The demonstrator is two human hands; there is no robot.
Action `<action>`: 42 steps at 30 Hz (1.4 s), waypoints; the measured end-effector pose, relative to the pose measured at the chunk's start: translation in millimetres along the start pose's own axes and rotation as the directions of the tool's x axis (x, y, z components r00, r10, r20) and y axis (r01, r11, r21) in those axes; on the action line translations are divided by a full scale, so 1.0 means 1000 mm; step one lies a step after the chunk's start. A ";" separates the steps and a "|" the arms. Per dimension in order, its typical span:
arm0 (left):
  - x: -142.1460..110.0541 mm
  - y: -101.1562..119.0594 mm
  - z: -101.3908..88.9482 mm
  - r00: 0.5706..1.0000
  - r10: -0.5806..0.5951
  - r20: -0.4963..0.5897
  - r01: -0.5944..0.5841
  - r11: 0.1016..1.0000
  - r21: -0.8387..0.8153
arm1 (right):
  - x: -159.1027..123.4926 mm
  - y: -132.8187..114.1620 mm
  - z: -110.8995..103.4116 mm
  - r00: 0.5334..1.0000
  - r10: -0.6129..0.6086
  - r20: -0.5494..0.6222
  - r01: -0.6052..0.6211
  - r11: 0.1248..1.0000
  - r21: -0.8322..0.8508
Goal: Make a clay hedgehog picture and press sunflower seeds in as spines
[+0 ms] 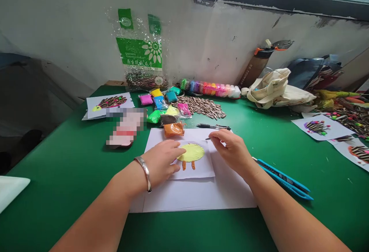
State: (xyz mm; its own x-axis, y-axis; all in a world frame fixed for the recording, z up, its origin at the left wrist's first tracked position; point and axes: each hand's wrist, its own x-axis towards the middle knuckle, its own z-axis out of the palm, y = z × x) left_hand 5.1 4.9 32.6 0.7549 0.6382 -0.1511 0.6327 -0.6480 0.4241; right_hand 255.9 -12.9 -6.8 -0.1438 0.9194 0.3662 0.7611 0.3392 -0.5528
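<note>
My left hand (161, 161) rests its fingertips on a white card (198, 171), just left of a yellow clay oval (191, 153) with two orange clay legs (188, 165) below it. A silver bangle (144, 172) circles my left wrist. My right hand (230, 151) hovers at the oval's upper right, its thumb and forefinger near the card's top edge. I cannot see anything held in either hand. Beneath the card lies a larger white paper sheet (196, 200). A black pen (213, 126) lies just beyond my right fingers.
On the green table (66, 209) are several clay packets (173, 130), a sunflower seed pile (201, 106), a seed bag (141, 52), and a clay tube row (210, 89). Blue snips (284, 179) lie right. Seed-decorated cards (321, 127) (109, 105) sit on both sides.
</note>
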 end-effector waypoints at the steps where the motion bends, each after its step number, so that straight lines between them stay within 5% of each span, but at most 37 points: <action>1: -0.001 0.001 -0.001 1.000 -0.007 -0.023 0.007 1.000 0.006 | 0.000 -0.001 0.000 1.000 -0.002 0.000 0.002 1.000 0.000; 8: -0.001 0.012 0.001 0.993 -0.039 0.115 0.029 0.996 0.090 | 0.001 -0.001 -0.002 1.000 -0.013 -0.001 0.013 1.000 0.028; 16: -0.009 0.018 0.000 0.997 -0.061 0.056 0.053 0.990 0.128 | 0.002 -0.003 -0.003 1.000 -0.019 -0.016 0.019 1.000 0.022; 27: -0.005 0.024 0.001 0.987 -0.102 0.124 0.086 0.988 0.126 | 0.005 0.008 0.001 1.000 0.011 -0.027 -0.010 1.000 0.010; 37: -0.007 0.011 -0.015 0.995 -0.099 0.003 0.098 0.989 0.109 | 0.006 0.012 0.008 0.999 0.041 -0.012 -0.039 0.995 0.088; 42: 0.009 -0.013 -0.003 0.986 -0.144 -0.087 0.152 0.985 0.087 | 0.002 -0.002 0.014 0.996 0.018 0.087 -0.025 0.996 0.084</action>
State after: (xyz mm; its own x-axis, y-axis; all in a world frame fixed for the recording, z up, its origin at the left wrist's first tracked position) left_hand 3.4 20.1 28.4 0.6380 0.7586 -0.1325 0.7523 -0.5773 0.3173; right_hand 245.1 -9.0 -14.8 -0.1842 0.9391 0.2900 0.7087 0.3313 -0.6228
